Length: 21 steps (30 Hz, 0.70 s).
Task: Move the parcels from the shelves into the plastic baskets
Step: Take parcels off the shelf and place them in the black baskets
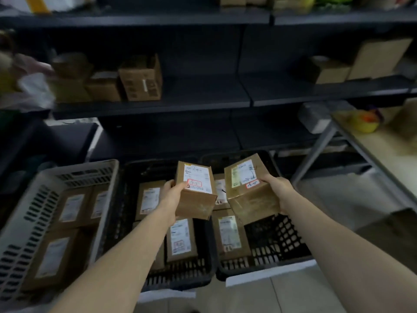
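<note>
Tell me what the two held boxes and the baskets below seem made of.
The left box, held by the left hand, and the right box, held by the right hand, look like matte brown cardboard with white paper labels; creased edges suggest it. The middle black basket, right black basket and grey basket look like moulded plastic: rigid slotted walls.

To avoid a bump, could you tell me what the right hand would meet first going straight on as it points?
Probably the far wall of the right basket, since the right hand carries its parcel ahead; depth is unclear.
</note>
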### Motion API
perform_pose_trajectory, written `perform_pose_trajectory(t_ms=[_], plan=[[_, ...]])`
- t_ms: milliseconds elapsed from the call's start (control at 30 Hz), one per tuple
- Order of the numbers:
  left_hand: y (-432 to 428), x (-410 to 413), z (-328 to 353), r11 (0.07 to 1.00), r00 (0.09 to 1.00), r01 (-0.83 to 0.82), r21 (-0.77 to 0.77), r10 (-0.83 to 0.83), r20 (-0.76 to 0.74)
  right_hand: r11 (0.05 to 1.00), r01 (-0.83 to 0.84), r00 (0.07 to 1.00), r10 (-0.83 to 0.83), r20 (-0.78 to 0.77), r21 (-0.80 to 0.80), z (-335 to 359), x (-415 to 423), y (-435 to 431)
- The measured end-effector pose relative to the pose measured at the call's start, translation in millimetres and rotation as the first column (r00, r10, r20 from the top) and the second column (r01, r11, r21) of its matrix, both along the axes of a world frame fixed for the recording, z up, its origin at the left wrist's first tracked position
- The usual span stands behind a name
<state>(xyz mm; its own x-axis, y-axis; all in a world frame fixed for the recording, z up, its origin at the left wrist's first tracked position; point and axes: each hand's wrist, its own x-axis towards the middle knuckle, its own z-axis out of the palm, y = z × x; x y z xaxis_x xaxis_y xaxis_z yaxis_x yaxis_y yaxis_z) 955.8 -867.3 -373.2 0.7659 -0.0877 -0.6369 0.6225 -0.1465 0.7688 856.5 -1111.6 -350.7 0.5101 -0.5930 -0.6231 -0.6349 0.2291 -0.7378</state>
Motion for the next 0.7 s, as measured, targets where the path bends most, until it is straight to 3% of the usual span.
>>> perform_pose_trajectory(t_ms=[233,400,700], plan=[[-63.2,35.4,-43.2,0.981,0.981,0.192,0.031,-0.192,-0.008,0.996,0.071,0.984,-0.078,-0.159,-0.051,-63.8,7.0,-44.3],[-97.0,39.4,-71.4,0.954,0.956,0.295,0.051,-0.294,-0.025,0.997,0.075,0.970,-0.072,-0.232,0.004,-105.5,5.0,-58.2],[-124.2,2.9,-106.8,0.965,0.971,0.239,0.104,-0.240,-0.011,0.998,0.051,0.934,-0.035,-0.356,0.035,-156.1,-23.1,-61.8]])
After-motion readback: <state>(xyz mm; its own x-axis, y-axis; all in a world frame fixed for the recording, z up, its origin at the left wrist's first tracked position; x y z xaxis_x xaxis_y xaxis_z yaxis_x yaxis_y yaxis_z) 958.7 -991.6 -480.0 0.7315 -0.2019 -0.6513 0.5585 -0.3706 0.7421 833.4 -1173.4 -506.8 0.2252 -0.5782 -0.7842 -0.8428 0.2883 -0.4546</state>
